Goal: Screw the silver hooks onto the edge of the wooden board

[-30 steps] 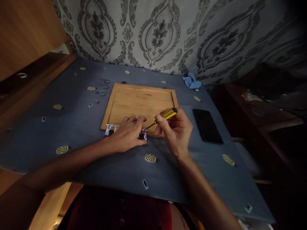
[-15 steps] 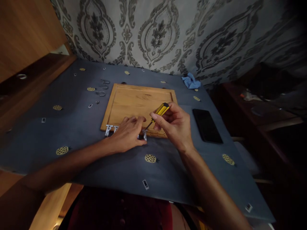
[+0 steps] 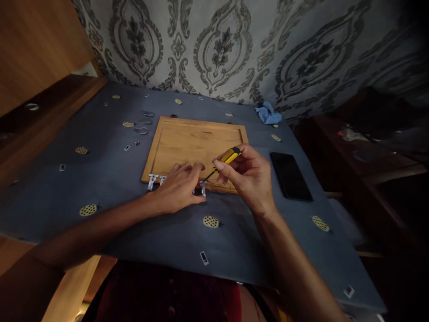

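Metal bracket [image 3: 203,189], seemingly mid-screwing: had screwdriver [image 3: 230,155] pinched in right grip [image 3: 252,179], left grip [image 3: 179,188] alongside, couldn't tell its hold. Probably needed steady pressure next.

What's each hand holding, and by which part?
The right hand holds the screwdriver by its handle. Whether the left hand, over the wooden board, grips the metal bracket near its thumb cannot be told.

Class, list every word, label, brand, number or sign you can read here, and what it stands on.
No text can be read with certainty.
White printed labels on the blue-grey tablecloth: dark marks, too small and blurred to read.
Screwdriver: no legible lettering.
Black phone: no legible lettering.
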The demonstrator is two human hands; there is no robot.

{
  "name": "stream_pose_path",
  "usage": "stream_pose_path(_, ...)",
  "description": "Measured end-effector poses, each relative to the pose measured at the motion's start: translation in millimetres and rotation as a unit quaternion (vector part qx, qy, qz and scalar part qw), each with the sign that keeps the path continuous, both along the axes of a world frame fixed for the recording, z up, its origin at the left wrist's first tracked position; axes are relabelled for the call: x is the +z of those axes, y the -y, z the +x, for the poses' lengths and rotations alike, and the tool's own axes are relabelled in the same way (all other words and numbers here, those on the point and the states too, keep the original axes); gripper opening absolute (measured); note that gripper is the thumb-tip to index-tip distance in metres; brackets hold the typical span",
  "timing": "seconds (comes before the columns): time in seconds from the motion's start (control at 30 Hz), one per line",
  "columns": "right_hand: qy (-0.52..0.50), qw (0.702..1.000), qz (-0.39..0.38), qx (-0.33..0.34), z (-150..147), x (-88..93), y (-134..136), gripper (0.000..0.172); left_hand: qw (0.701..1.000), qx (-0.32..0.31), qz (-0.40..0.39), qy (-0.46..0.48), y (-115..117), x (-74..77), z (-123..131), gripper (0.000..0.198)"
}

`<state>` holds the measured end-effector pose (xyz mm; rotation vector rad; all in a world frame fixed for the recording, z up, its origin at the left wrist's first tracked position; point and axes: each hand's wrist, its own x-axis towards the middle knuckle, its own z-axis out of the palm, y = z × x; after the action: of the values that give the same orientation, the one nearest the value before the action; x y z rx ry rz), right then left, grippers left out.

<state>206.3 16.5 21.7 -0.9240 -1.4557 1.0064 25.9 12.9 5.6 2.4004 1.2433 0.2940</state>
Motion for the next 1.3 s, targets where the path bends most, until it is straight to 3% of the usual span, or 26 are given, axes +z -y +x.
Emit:
stream_pose_path(0.23,0.026,1.000,-0.008,0.010,5.0,2.0,2.9,0.032,1.000,-0.005,0.009,0.022,-0.6,-4.9,-1.8,0.057)
stream_pose_path(0.47,-0.001,1.000,-0.030,0.006,-3.7,2.7,-3.0,0.047,1.000,0.004,0.013,0.015,-0.4,-4.1,-0.5,0.060)
stream_pose_path(0.7,0.035,0.997,-0.005,0.062,3.1,8.5,-4.3,0.034,1.000,0.005,0.010,0.013,-0.1,-2.3,-0.4,0.056)
stream_pose_path(0.97,0.015,0.998,0.031,-0.050,-8.1,-7.3,-1.3,0.041,0.999,-0.003,0.015,0.037,-1.1,-6.1,-1.8,0.056)
stream_pose_path(1.17,0.007,0.986,0.071,-0.149,-7.1,-7.8,3.9,0.045,1.000,-0.001,0.009,0.026,-1.3,-5.5,-2.0,0.059)
stream_pose_path(1.3,0.003,0.983,0.078,-0.167,-2.7,-7.7,5.8,0.042,1.000,0.004,0.011,0.023,-0.9,-4.3,-1.4,0.061)
